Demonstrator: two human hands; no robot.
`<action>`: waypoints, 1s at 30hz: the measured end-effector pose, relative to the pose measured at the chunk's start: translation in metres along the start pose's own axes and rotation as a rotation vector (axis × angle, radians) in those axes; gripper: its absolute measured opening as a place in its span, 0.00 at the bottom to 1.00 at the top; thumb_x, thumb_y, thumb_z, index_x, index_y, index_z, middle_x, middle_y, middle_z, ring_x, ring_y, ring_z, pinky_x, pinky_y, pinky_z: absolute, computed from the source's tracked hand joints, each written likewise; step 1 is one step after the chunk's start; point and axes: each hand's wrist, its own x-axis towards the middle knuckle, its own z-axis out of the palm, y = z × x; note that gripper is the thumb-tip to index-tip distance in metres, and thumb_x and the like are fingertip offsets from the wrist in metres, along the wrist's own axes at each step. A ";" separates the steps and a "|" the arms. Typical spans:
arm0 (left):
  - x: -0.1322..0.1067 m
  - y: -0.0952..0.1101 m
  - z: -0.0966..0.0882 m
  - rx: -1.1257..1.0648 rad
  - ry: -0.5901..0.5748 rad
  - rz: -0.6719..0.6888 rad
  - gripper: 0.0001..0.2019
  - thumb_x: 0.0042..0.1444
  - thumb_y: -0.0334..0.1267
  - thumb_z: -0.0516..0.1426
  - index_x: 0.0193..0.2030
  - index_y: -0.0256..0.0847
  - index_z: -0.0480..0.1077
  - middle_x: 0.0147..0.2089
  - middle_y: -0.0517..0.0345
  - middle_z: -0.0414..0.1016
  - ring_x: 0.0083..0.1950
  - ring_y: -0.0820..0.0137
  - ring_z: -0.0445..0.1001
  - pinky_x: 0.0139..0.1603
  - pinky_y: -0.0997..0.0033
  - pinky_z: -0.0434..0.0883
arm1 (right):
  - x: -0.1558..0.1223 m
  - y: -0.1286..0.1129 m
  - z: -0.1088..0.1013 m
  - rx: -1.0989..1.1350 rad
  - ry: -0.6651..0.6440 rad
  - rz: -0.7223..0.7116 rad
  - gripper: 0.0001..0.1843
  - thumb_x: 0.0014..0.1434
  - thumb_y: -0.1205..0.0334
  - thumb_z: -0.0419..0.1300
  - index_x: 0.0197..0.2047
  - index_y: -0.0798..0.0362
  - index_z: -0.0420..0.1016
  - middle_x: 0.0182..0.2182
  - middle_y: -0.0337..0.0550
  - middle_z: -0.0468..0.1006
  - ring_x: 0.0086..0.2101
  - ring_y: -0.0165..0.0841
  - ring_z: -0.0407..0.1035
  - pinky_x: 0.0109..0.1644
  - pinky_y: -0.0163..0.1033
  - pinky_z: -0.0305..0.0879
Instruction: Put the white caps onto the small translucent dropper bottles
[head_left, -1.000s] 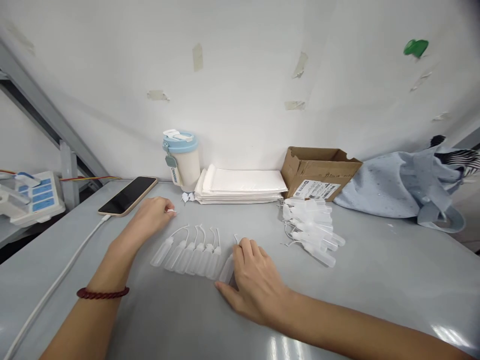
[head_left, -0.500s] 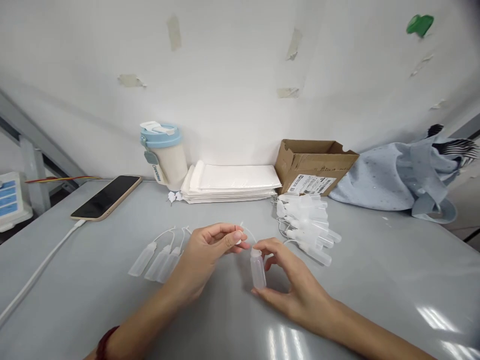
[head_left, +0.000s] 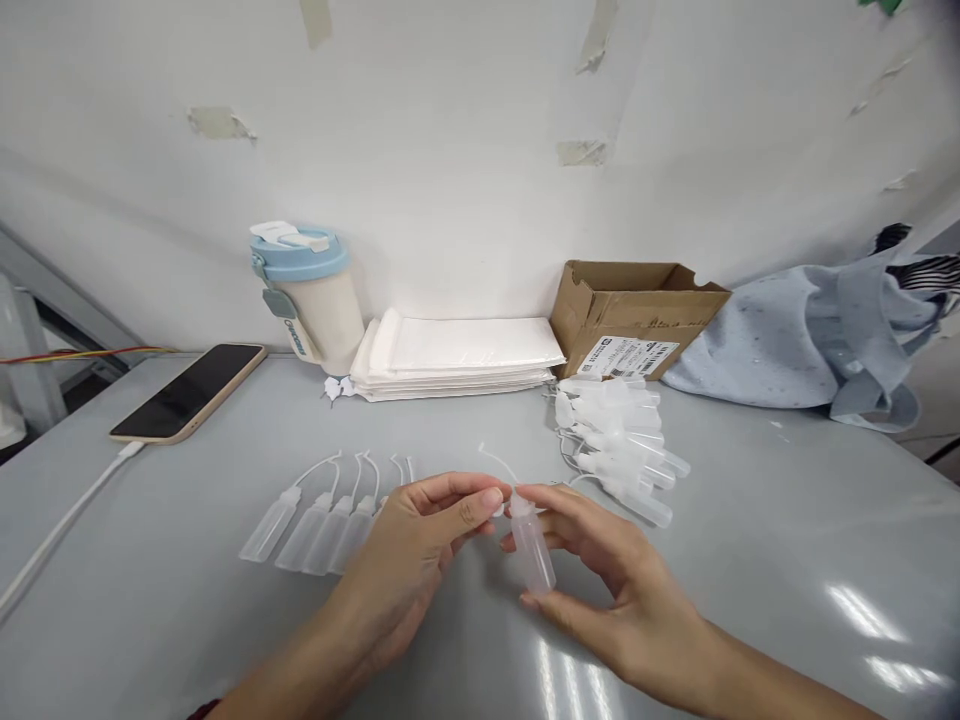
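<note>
My right hand (head_left: 607,580) holds a small translucent plastic bottle (head_left: 534,552) upright just above the grey table (head_left: 750,560), fingers curled round it. My left hand (head_left: 420,550) pinches at the bottle's top, where a thin curved tether (head_left: 498,462) with a cap sticks up. Left of my hands a row of several like bottles (head_left: 315,515) lies side by side. A loose heap of more bottles (head_left: 619,440) lies to the right, behind my right hand.
At the back wall stand a blue-lidded cup (head_left: 307,295), a stack of white padded envelopes (head_left: 457,358) and an open cardboard box (head_left: 637,315). A phone (head_left: 187,392) on a white cable lies at the left. Light-blue cloth (head_left: 810,345) is bunched at the right.
My right hand picked one bottle from the row's end and lifted it. My left hand came over from near the phone and closed on the bottle's top. The view shifted left and down.
</note>
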 end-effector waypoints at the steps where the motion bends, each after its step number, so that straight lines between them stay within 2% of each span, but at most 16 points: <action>1: -0.001 0.001 -0.001 0.010 -0.034 -0.015 0.04 0.48 0.39 0.65 0.32 0.44 0.79 0.32 0.60 0.78 0.33 0.74 0.72 0.46 0.72 0.69 | 0.000 0.000 0.000 0.015 0.004 0.017 0.36 0.53 0.76 0.60 0.60 0.37 0.59 0.51 0.42 0.70 0.47 0.34 0.70 0.50 0.42 0.72; 4: -0.003 0.004 -0.003 0.085 -0.088 -0.039 0.07 0.48 0.39 0.65 0.36 0.46 0.79 0.33 0.59 0.79 0.41 0.68 0.75 0.51 0.68 0.67 | -0.002 0.001 -0.001 0.048 0.028 0.071 0.35 0.53 0.74 0.62 0.59 0.37 0.60 0.50 0.43 0.70 0.47 0.35 0.70 0.49 0.44 0.72; 7: -0.005 0.005 -0.004 0.162 -0.073 -0.052 0.10 0.45 0.39 0.66 0.37 0.47 0.79 0.38 0.58 0.81 0.47 0.63 0.75 0.52 0.65 0.67 | -0.003 0.001 -0.002 0.071 0.036 0.102 0.34 0.53 0.73 0.62 0.59 0.36 0.60 0.50 0.42 0.70 0.47 0.35 0.70 0.50 0.45 0.72; 11: -0.005 0.006 -0.004 0.196 -0.035 -0.014 0.08 0.46 0.39 0.66 0.36 0.47 0.79 0.36 0.59 0.81 0.44 0.65 0.75 0.51 0.68 0.68 | -0.003 0.001 -0.003 0.057 0.033 0.039 0.36 0.53 0.75 0.61 0.60 0.36 0.60 0.50 0.40 0.69 0.47 0.33 0.69 0.51 0.41 0.70; 15: -0.004 0.008 -0.003 0.103 0.021 0.035 0.06 0.48 0.41 0.65 0.33 0.44 0.79 0.35 0.59 0.79 0.38 0.71 0.74 0.48 0.71 0.69 | -0.001 -0.003 -0.003 0.007 -0.006 -0.037 0.37 0.54 0.76 0.61 0.62 0.38 0.59 0.49 0.40 0.71 0.48 0.31 0.68 0.51 0.38 0.69; 18: -0.003 0.005 -0.001 0.052 0.055 0.037 0.07 0.49 0.42 0.64 0.33 0.44 0.78 0.35 0.59 0.77 0.37 0.72 0.71 0.46 0.73 0.69 | 0.001 -0.007 -0.004 0.004 -0.047 -0.058 0.37 0.54 0.76 0.60 0.63 0.38 0.58 0.51 0.41 0.71 0.49 0.32 0.67 0.51 0.38 0.69; 20: -0.003 0.001 0.000 0.030 0.066 0.030 0.08 0.49 0.43 0.64 0.34 0.44 0.78 0.35 0.58 0.77 0.39 0.71 0.70 0.47 0.72 0.68 | 0.002 -0.009 -0.003 0.004 -0.062 -0.060 0.37 0.55 0.76 0.60 0.63 0.38 0.57 0.52 0.42 0.71 0.49 0.32 0.67 0.52 0.39 0.68; 26: -0.005 -0.004 0.004 0.030 0.061 -0.028 0.10 0.49 0.45 0.63 0.35 0.43 0.76 0.36 0.56 0.75 0.42 0.65 0.70 0.53 0.60 0.63 | -0.001 -0.006 0.000 -0.047 -0.048 -0.114 0.37 0.55 0.74 0.61 0.64 0.40 0.56 0.52 0.43 0.73 0.50 0.33 0.69 0.53 0.37 0.68; 30: -0.007 -0.001 0.004 0.053 0.050 -0.025 0.08 0.49 0.43 0.64 0.33 0.42 0.76 0.36 0.57 0.76 0.44 0.65 0.69 0.54 0.61 0.61 | -0.003 0.000 0.001 -0.109 -0.045 -0.182 0.35 0.58 0.75 0.57 0.66 0.46 0.54 0.53 0.48 0.71 0.52 0.35 0.68 0.52 0.37 0.69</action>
